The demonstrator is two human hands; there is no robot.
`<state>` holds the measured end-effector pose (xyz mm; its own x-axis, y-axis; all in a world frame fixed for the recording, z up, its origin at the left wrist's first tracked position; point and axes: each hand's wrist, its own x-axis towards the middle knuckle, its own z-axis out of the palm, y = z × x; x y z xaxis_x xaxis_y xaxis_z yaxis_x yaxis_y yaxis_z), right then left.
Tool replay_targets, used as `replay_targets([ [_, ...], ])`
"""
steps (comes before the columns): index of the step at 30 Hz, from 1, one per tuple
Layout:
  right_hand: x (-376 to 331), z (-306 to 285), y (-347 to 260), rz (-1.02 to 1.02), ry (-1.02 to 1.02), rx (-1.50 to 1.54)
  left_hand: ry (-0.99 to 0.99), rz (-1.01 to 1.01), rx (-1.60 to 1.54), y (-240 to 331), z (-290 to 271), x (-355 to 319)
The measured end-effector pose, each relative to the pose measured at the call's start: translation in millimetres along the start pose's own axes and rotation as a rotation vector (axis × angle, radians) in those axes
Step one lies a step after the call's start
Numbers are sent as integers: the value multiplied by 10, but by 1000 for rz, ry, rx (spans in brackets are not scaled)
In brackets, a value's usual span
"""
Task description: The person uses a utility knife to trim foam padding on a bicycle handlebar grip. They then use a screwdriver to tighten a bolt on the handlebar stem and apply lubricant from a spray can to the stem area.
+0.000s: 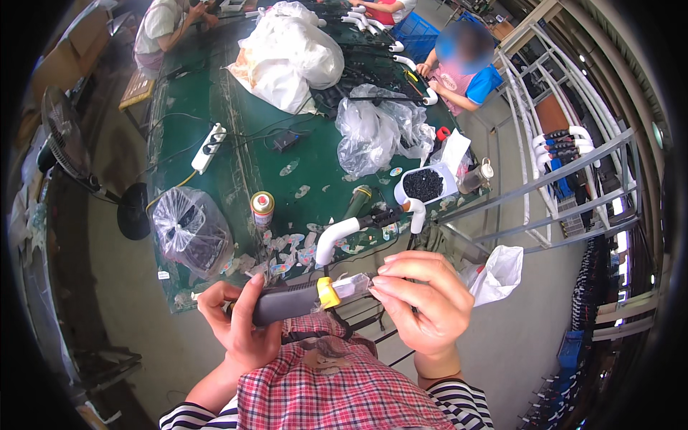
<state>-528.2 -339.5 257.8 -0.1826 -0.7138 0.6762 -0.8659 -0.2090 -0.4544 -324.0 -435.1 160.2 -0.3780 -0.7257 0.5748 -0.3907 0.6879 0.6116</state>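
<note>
In the head view, our left hand (252, 342) is closed around the left end of a dark handle (287, 304), thumb and fingers on either side. The handle lies between our two hands, in front of the checked apron (315, 380), just short of the green table (301, 172). Its long axis runs left to right, tipping slightly upward toward our right hand (426, 304). A yellow collar (329, 292) sits at its right end, with a clear wrap (352, 285) beyond, which our right hand pinches narrowly by the tip; whether that is film or a small bag, we cannot tell. The right hand is nearer the collar; a white bent tube (335, 236) stands just past it.
</note>
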Motion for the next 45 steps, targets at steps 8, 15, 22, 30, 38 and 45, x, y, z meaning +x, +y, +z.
replay_targets([
  [8, 6, 18, 28, 24, -78, -57, -67, 5, 17, -6, -30, -13],
  [15, -31, 26, 41, 185, -96, -68, -29, 61, 130, -68, 8, -92],
  [22, -174, -138, 244, 384, -210, -219, -123, 14, -15, -78, 6, -71],
  [30, -375, 255, 249, 529, -283, 797, -486, -161, -635, -20, 57, 49],
  [38, -408, 476, 168, 693, -170, 1096, -721, -419, -962, 54, 77, -6],
  [45, -504, 465, 132, 649, -153, 1056, -685, -374, -772, 108, 21, 24],
])
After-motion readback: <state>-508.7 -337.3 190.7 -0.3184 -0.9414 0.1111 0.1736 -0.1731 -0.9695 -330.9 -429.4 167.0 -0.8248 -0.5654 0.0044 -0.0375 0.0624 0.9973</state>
